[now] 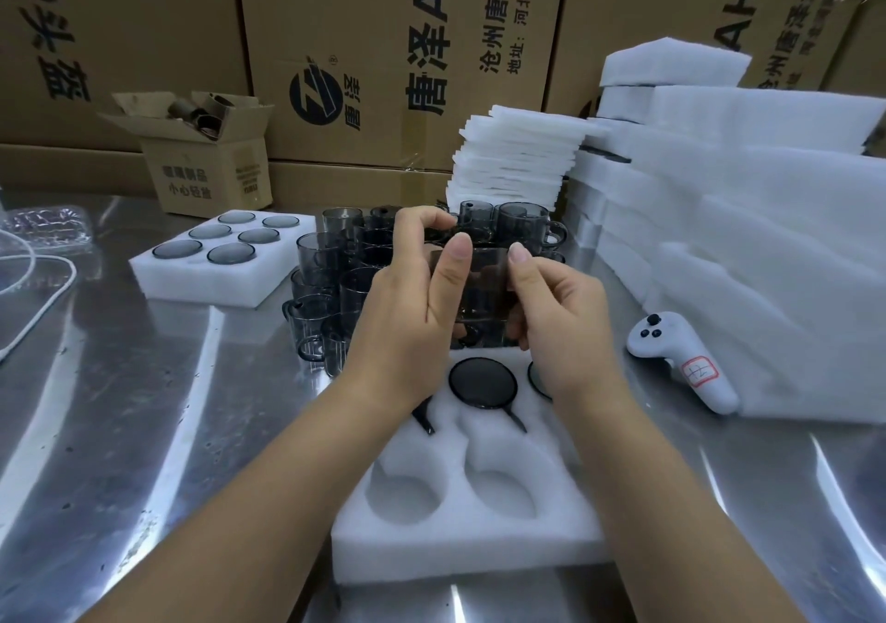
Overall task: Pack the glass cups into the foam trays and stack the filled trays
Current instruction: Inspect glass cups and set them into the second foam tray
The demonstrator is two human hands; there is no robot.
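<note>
Both hands hold one smoky grey glass cup (484, 301) in the air above the far end of the near foam tray (460, 541). My left hand (407, 301) grips its left side, thumb up along the glass. My right hand (556, 306) pinches its right side. That tray has cups (483, 382) seated in its far pockets, and two near pockets are bare. A cluster of loose grey cups (331, 258) stands behind and left of my hands. A second foam tray (168, 277), filled with several cups, lies at the left.
Stacks of white foam sheets (513, 157) and foam trays (767, 248) rise at the back right. A white handheld controller (681, 363) lies right of the near tray. A small open carton (211, 162) and large cardboard boxes (383, 47) line the back. A white cable (29, 296) lies at far left.
</note>
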